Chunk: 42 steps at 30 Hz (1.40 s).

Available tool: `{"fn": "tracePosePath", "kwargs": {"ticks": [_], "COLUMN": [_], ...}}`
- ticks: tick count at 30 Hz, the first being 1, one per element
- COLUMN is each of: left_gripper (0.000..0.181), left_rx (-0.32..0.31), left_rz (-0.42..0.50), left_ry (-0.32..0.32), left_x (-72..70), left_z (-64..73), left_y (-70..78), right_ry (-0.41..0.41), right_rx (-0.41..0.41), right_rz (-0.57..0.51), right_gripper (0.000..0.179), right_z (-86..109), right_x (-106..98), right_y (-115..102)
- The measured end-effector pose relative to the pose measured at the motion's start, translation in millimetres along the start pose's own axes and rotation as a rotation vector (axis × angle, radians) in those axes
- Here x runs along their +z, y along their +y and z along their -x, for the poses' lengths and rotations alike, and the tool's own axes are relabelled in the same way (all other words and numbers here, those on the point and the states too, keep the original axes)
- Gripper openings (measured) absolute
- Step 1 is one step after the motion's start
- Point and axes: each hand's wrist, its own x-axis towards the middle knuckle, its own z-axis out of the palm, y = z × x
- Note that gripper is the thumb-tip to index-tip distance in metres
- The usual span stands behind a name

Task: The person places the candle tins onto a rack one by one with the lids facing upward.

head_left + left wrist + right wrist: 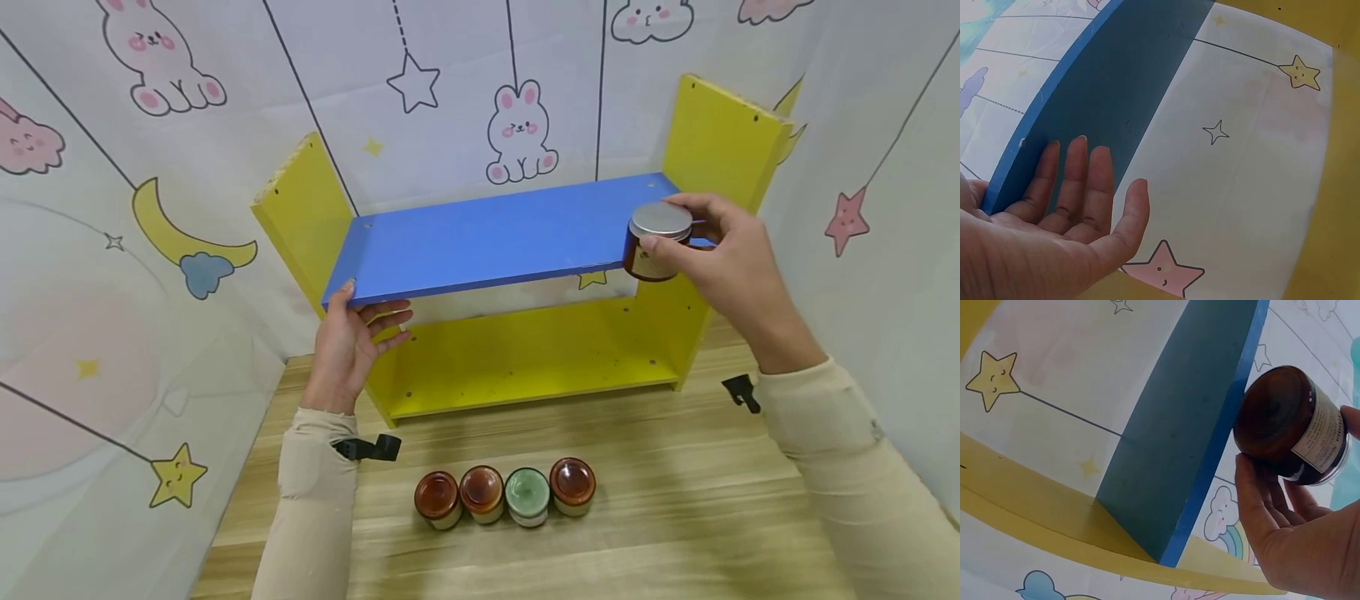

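My right hand (723,258) grips an amber glass jar (651,260) with a silver lid and a pale label, thumb on the near side. It holds the jar upright at the front edge of the blue shelf board (487,237), near its right end. From below, the right wrist view shows the dark base of the jar (1272,412) close beside the board's edge. My left hand (348,346) holds the board's front left corner, its thumb on top and its fingers stretched out underneath. In the left wrist view, those fingers (1100,181) are spread below the board.
The board spans two yellow side panels (723,137), above a yellow bottom panel (517,350). In front, on the wood-grain table (660,500), several small jars stand in a row, amber ones (482,492) and a green one (528,496). Patterned cloth (450,142) hangs behind.
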Motion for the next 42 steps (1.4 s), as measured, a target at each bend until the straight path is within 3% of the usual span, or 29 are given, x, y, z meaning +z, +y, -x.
{"fn": "tracePosePath", "kwargs": {"ticks": [13, 19, 32, 42], "left_gripper": [0.064, 0.064, 0.065, 0.065], "left_rx": [0.000, -0.003, -0.007, -0.004], "left_rz": [0.006, 0.009, -0.001, -0.009], "left_ry": [-0.002, -0.001, 0.007, 0.005], "left_x": [0.9, 1.2, 2.5, 2.8], "left_z": [0.7, 1.1, 0.8, 1.0], "left_y": [0.3, -0.3, 1.5, 1.6], "right_ry": [-0.167, -0.240, -0.277, -0.259], "right_rx": [0.209, 0.249, 0.331, 0.421], "right_rz": [0.097, 0.191, 0.235, 0.265], "right_gripper": [0.071, 0.074, 0.085, 0.085], "right_z": [-31.8, -46.7, -73.6, -90.5], "right_x": [-14, -18, -15, -13], "right_y": [-18, -19, -25, -23]}}
